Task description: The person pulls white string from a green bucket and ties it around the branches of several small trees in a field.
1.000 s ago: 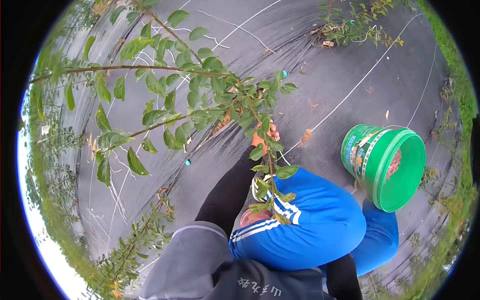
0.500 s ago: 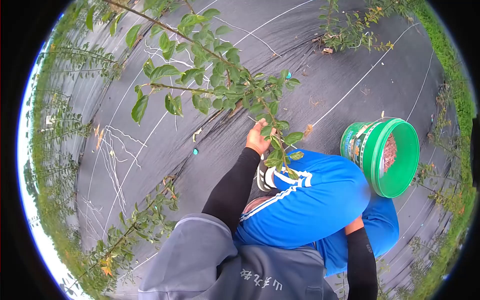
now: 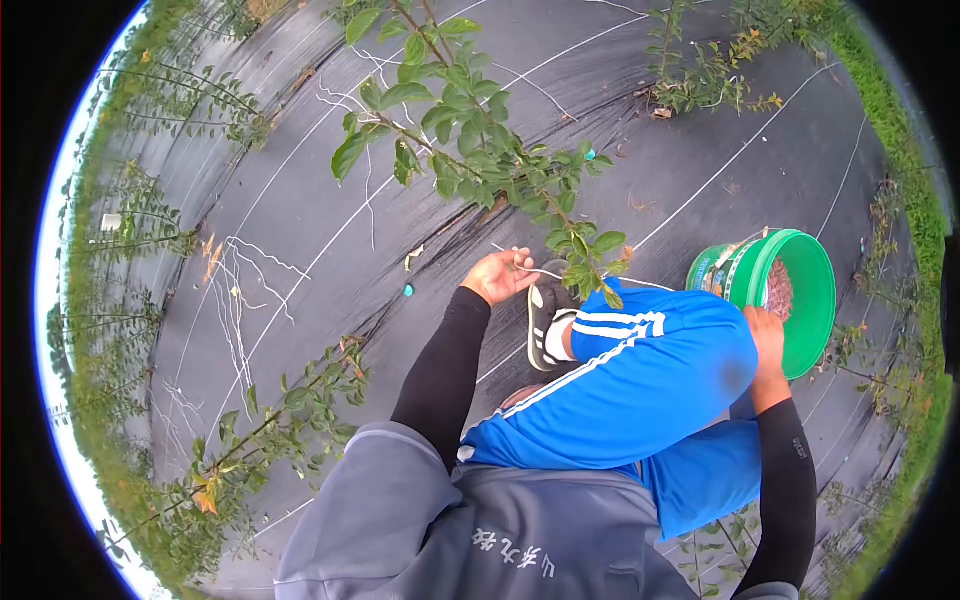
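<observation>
My left hand (image 3: 500, 276) is closed with the thumb and fingers pinching a thin white cord (image 3: 541, 271), beside a leafy sapling (image 3: 500, 165). From those fingers the cord runs right, behind the low leaves, towards my bent knee. My right hand (image 3: 768, 345) is at the near rim of a green bucket (image 3: 812, 330), its fingers curled at the edge and partly hidden. The bucket leans with its mouth turned right and holds reddish-brown granules (image 3: 779, 285).
Black ground sheet (image 3: 640, 160) with white lines spreads all around. Loose white cords (image 3: 235, 300) lie at left. Another sapling (image 3: 265, 450) leans in at lower left, and a shrub (image 3: 700, 75) grows at upper right. My shoe (image 3: 542, 325) is just below the left hand.
My right hand has come from beneath my knee up to the bucket rim. The left hand has drawn back left from the sapling's leaves, and the cord now shows in it.
</observation>
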Demonstrator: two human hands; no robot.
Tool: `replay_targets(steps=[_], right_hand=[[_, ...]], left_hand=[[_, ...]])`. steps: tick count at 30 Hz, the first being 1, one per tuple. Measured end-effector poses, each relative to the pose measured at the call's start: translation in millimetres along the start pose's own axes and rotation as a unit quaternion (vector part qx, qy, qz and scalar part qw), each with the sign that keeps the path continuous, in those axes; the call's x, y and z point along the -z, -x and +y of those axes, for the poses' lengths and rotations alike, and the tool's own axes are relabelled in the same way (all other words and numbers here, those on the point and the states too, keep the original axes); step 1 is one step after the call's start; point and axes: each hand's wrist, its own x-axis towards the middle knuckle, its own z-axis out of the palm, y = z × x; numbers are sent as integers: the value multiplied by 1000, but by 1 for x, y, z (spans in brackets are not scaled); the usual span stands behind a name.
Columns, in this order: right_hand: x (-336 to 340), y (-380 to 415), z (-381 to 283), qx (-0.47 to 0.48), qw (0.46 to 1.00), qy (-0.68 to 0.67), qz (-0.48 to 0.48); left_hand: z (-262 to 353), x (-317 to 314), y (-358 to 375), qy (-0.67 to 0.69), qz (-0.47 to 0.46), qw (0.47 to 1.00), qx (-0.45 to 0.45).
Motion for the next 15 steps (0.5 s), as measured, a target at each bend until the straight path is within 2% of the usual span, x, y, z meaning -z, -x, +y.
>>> replay_targets(steps=[1, 3, 4, 5, 6, 8, 9, 10, 11, 12, 13, 14, 15], right_hand=[[16, -14, 2, 13, 1000, 9, 16], [41, -40, 4, 53, 995, 15, 81], [51, -52, 11, 68, 989, 30, 128], [61, -64, 11, 84, 987, 24, 136], [81, -77, 7, 100, 987, -2, 125], [99, -100, -11, 142, 971, -16, 190], [113, -105, -26, 156, 969, 22, 191], [124, -106, -42, 168, 957, 53, 230], [122, -112, -63, 178, 964, 8, 200], [131, -110, -82, 169, 974, 61, 141], [143, -102, -92, 204, 971, 74, 100], [139, -98, -105, 208, 971, 46, 110], [146, -88, -113, 216, 972, 34, 88]], left_hand=[[4, -7, 11, -53, 46, 998, -4], [10, -7, 29, -125, 54, 990, 19], [13, -8, 29, -149, 96, 984, 27], [17, 3, 26, -188, 96, 977, 21], [21, 22, 20, -212, 81, 974, -3], [24, 15, 34, -247, 147, 954, -88], [39, 46, 17, -257, 139, 952, -93], [46, 50, 15, -264, 151, 946, -117], [54, 52, 15, -254, 200, 935, -142], [68, 66, 5, -239, 243, 928, -149], [100, 136, -28, -432, 149, 872, -176], [98, 111, -22, -381, 194, 879, -212], [89, 73, 18, -325, 244, 879, -247]])
